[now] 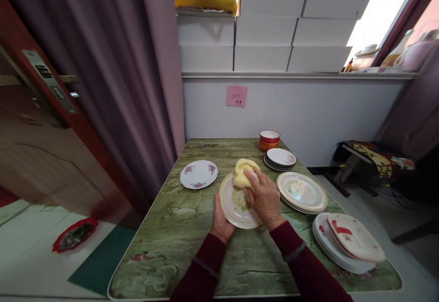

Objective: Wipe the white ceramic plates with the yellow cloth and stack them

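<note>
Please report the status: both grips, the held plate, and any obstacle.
Left grip holds yellow-rimmed plate. Right grip holds yellow cloth against it. Pink-flowered plate lies apart at left; nothing visibly blocks either grip.

pale-yellow cloth (243, 179), yellow-rimmed plate (239, 205) with green print, pink-flowered white plate (199, 174), green wood-grain table (178, 235), maroon sleeves (291, 240)

Held plate (239, 205) over the table (174, 247), lone plate (199, 174) far left, plate stacks (302, 192) right, bowls (270, 140) seemingly nested far right
</note>
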Tool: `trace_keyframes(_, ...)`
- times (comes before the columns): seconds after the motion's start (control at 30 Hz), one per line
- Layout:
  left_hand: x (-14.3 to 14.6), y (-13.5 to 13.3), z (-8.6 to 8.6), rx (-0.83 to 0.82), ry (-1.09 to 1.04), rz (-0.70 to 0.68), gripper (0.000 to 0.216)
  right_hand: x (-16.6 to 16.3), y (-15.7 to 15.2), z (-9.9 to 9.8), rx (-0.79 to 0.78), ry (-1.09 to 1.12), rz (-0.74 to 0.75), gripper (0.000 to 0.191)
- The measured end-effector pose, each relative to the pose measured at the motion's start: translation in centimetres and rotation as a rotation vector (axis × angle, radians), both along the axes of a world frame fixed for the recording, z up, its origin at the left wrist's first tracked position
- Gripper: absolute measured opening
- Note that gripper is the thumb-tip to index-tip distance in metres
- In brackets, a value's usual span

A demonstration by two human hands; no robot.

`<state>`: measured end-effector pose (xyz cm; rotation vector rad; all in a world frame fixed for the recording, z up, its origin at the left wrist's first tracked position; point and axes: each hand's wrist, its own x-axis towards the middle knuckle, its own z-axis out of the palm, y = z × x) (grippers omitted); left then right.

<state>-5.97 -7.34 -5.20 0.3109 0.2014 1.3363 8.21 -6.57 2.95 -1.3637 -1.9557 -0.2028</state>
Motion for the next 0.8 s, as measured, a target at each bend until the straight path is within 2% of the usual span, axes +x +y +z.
trace_keyframes(0.1,-0.2,0.4,-0.4,-0.016,-0.007,0.035,0.077,2.2,0.3,-1.2,-0.048,0.242,-0.075,0.05)
trace_keyframes(0.2,-0.6,0.6,-0.5,-0.096,0.013,0.109,0.077,3.6,-0.4,-3.7,-0.216,0.793,-0.122,0.055)
trace_keyframes(0.3,-1.0,0.4,0.0,-0.15,0.051,0.124,0.078,4.3,-0.9,-5.7,-0.531,1.397,0.009,0.058)
trace_keyframes(0.37,-1.1,0.2,0.3,-0.156,0.058,0.121,0.079,4.3,-0.9,-6.3,-0.669,1.583,0.161,0.059)
trace_keyframes(0.5,-1.1,-0.1,0.4,-0.226,0.059,0.086,0.055,3.3,-1.0,-5.7,-0.771,1.703,0.352,0.066)
trace_keyframes(0.63,-0.8,-0.3,-0.1,-0.329,0.138,0.034,0.058,1.7,-2.0,-4.0,-0.833,1.701,0.427,0.073)
trace_keyframes(0.8,0.4,-0.8,0.6,-0.234,0.295,0.158,0.061,0.7,-3.3,-1.9,-0.763,1.693,0.475,0.078)
